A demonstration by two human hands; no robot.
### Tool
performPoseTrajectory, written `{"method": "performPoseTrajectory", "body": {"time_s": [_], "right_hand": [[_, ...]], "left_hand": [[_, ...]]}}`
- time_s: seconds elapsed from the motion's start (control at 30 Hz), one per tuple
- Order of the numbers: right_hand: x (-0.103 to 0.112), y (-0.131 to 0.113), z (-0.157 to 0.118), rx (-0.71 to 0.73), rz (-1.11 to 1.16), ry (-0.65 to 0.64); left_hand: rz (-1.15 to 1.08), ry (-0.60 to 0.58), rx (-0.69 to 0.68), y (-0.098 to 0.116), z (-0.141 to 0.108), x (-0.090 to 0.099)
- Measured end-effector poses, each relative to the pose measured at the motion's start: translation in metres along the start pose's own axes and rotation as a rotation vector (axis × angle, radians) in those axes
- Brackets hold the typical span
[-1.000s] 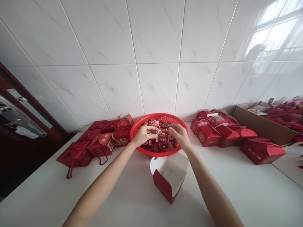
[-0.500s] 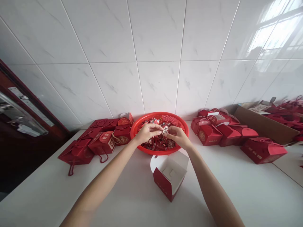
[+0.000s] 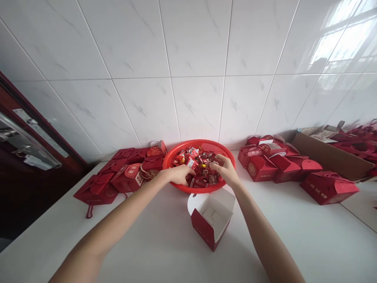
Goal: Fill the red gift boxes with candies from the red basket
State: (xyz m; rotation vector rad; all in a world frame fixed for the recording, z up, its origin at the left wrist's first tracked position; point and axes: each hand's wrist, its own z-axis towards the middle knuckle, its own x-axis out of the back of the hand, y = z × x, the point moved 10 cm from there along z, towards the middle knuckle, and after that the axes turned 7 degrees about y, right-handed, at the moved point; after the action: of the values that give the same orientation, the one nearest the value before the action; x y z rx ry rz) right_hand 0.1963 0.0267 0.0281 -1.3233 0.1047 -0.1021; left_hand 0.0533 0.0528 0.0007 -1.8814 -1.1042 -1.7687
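A red plastic basket holds a heap of wrapped candies, mostly in red wrappers. My left hand reaches down into the left side of the heap, its fingertips hidden among the candies. Over the basket's right side, my right hand is closed in a pinch, with a small pale wrapped candy at thumb and fingers. In front of the basket stands an open red gift box with a white inside; its lid flaps are spread and no candy shows in it.
Closed red gift boxes stand in a group to the left and another to the right. A cardboard carton with red ribbon-like pieces is at the far right. A tiled wall rises behind the white table.
My hands have parted from over the basket's middle. The left has dropped left and down into the candies; the right has shifted slightly right, with the pale candy.
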Motion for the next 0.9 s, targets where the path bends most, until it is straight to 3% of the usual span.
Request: {"method": "performPoseTrajectory", "body": {"time_s": [0.17, 0.33, 0.43, 0.57, 0.67, 0.8, 0.9], "right_hand": [[-0.002, 0.006, -0.002, -0.056, -0.037, -0.016], [0.004, 0.004, 0.0, -0.023, -0.072, 0.044], [0.004, 0.002, 0.001, -0.004, -0.085, 0.042], [0.002, 0.002, 0.002, 0.007, -0.081, 0.028], [0.002, 0.003, 0.004, 0.006, -0.069, 0.023], [0.002, 0.005, 0.005, 0.001, -0.069, 0.023], [0.002, 0.007, 0.005, -0.008, -0.078, 0.024]], "left_hand": [[0.226, -0.081, 0.08, -0.003, 0.018, -0.008], [0.264, -0.071, 0.084, 0.002, 0.031, -0.016], [0.241, -0.066, 0.072, 0.0, 0.028, -0.011], [0.157, -0.022, 0.046, -0.013, 0.018, 0.013], [0.038, 0.08, 0.055, -0.031, 0.012, 0.032], [-0.288, 0.201, 0.064, -0.049, 0.006, 0.037], [-0.399, 0.255, 0.031, -0.048, 0.004, 0.037]]}}
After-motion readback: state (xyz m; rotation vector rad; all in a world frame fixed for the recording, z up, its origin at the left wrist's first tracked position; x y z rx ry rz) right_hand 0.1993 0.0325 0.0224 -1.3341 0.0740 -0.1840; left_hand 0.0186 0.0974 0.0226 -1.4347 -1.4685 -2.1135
